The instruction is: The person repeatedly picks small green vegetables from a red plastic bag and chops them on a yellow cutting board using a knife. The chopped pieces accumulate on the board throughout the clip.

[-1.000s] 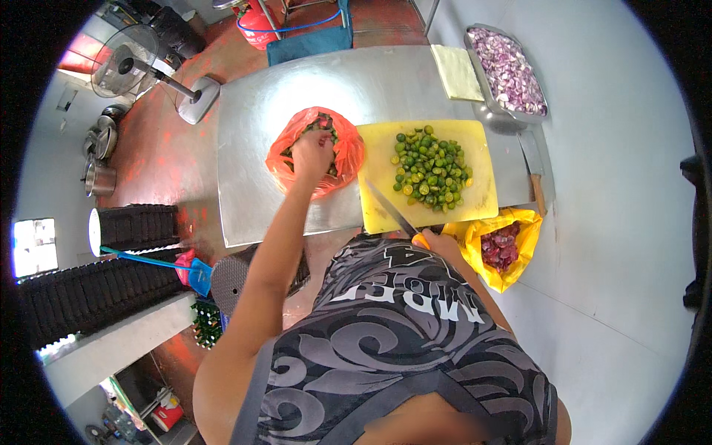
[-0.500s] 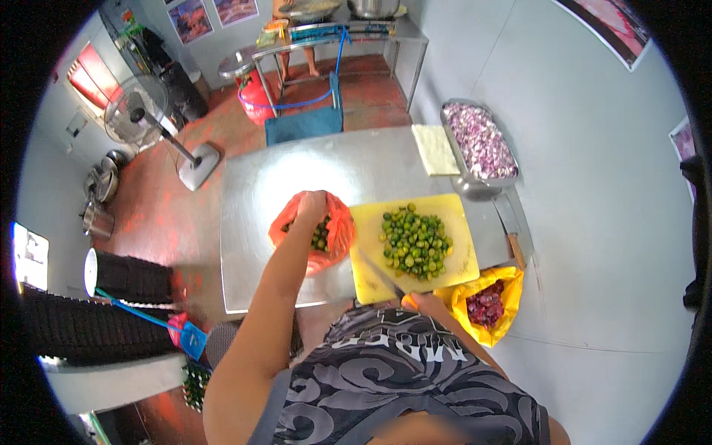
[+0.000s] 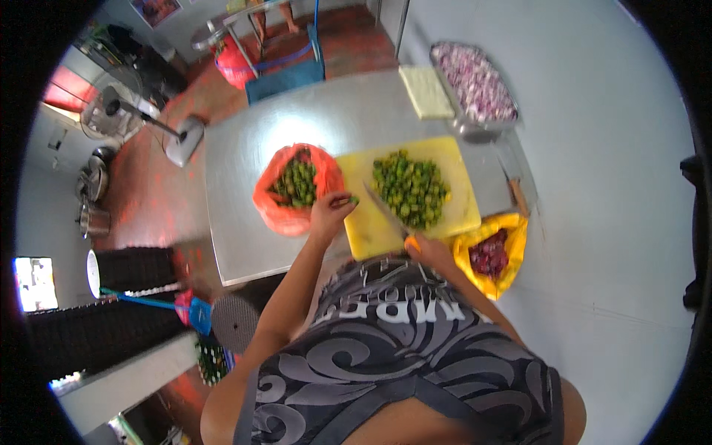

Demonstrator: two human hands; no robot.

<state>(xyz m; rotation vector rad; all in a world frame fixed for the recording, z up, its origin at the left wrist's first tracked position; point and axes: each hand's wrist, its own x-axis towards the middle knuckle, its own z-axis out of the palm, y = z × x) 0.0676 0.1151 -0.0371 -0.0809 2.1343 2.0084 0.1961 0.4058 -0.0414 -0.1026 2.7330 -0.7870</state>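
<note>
My left hand (image 3: 331, 215) pinches a small green citrus fruit (image 3: 354, 199) over the left edge of the yellow cutting board (image 3: 371, 233). Closed round the orange handle of a knife (image 3: 389, 206) is my right hand (image 3: 432, 254), at the board's near edge. The blade points away from me and to the left, above the board. Cut green citrus fruits (image 3: 410, 189) lie heaped on the board's right part. An open red plastic bag (image 3: 278, 219) with whole-looking green fruits inside stands left of the board, beside my left hand.
A yellow bag (image 3: 512, 278) of dark red pieces sits by the board's near right corner. Beyond are another knife (image 3: 517, 194), a metal tray (image 3: 482, 130) of chopped purple-white pieces and a folded cloth (image 3: 426, 91). All surround the steel table (image 3: 237, 178); a blue chair (image 3: 285, 81) stands behind.
My left hand has come out of the red bag with a fruit and moved to the board's left edge. My right hand still holds the knife. The view has tilted downward.
</note>
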